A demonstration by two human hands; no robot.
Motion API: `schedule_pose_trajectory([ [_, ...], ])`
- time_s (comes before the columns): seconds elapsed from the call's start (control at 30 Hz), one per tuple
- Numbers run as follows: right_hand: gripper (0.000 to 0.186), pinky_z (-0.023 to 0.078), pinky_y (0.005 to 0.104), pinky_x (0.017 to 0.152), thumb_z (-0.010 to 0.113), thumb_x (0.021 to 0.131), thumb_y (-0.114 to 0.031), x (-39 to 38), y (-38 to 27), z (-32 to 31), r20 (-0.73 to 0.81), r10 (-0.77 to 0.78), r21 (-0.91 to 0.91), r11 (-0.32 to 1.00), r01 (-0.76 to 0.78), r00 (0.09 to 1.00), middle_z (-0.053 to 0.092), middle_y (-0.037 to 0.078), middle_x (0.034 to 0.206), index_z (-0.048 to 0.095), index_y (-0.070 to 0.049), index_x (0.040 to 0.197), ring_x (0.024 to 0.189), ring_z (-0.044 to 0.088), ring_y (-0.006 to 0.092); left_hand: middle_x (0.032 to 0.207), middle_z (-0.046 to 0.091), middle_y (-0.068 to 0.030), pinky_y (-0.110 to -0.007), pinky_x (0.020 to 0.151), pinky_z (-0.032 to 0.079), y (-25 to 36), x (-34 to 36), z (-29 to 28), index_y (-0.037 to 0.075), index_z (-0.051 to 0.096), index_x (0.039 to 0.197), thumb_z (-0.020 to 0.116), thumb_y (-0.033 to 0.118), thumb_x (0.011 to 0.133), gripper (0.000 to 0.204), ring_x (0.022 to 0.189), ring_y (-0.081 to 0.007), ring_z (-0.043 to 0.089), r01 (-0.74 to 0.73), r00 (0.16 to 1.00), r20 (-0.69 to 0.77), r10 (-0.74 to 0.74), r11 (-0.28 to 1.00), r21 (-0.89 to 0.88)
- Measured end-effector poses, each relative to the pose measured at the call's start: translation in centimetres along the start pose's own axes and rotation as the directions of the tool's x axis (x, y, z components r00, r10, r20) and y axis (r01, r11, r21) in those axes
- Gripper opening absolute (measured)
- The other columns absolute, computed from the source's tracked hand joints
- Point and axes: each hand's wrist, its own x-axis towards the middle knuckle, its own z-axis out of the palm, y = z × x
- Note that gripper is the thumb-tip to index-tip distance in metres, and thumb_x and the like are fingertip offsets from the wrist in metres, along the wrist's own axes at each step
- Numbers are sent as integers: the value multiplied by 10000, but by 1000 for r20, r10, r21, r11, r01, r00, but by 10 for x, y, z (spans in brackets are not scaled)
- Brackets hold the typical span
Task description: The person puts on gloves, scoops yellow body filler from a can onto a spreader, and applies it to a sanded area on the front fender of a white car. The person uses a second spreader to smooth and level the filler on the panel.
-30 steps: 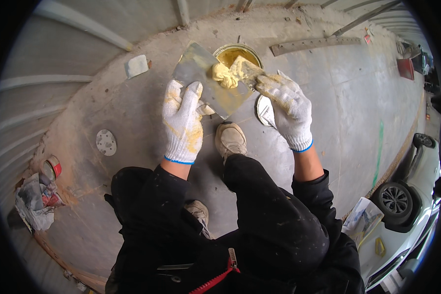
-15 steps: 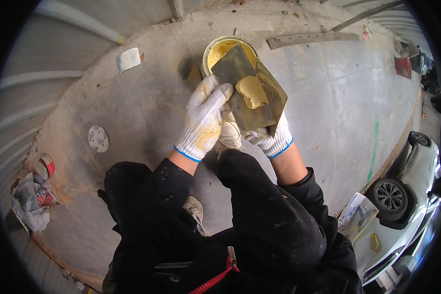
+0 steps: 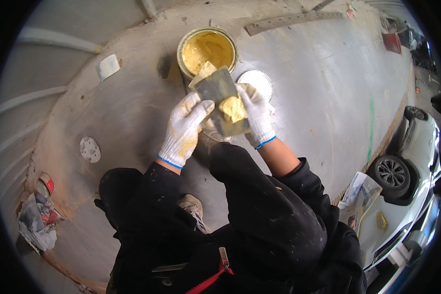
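A pale ribbed wall [image 3: 59, 61] curves along the left; near it lie a flat white rounded slab [image 3: 109, 66], a white round disc with dark spots [image 3: 89, 149], a round red tin [image 3: 45, 184] and, just beside that, crumpled grey sheeting [image 3: 37, 229]. A long grey-brown bar [image 3: 294, 22] lies at the far side, a dark-red boxy object [image 3: 392, 43] to its right. A white car [image 3: 420, 161] with dark multi-spoke wheels [image 3: 392, 172] stands right, past a thin green floor line [image 3: 371, 127]

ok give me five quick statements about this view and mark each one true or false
1. The left hand grips the flat plate. True.
2. The right hand is bare. False: it wears a white glove.
3. The lump on the flat plate is blue. False: it is yellow.
4. The open can has yellow paste inside. True.
5. The round white disc lies left of the open can. False: it lies to its right.
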Motion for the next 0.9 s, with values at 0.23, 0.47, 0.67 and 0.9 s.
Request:
schedule_pose_trajectory([
  [0.23,607,604,436,630,524,1106,-545,8,71,-80,-311,595,83,794,-603,741,749,225,968,594,-14,1391,706,719,330,953,660,44,-206,677,508,-17,2,-16,57,711,1138,698,115,1059,99,754,-17,578,-37,977,-214,8,991,-131],
  [0.47,518,420,395,484,677,1009,-573,33,124,-154,-314,738,406,673,-618,598,587,81,755,623,-59,977,538,526,229,1027,666,44,-206,695,541,-15,-2,-14,86,685,1224,672,115,1086,142,826,-27,626,-55,981,-195,21,984,-172],
  [0.67,279,575,371,724,791,976,-264,30,108,-149,-579,358,144,929,-340,733,674,19,955,654,-101,1156,796,666,175,1056,674,46,-216,723,542,-18,0,-29,110,675,1217,683,130,1085,134,867,-38,632,-99,976,-210,57,976,-194],
  [0.9,467,603,388,829,660,1078,-380,-1,64,-111,214,374,362,828,-429,902,711,68,1054,625,-14,1366,925,702,210,1002,654,49,-226,714,530,-24,2,-44,107,684,1168,691,136,1078,95,827,-36,605,-155,943,-318,94,973,-171],
])
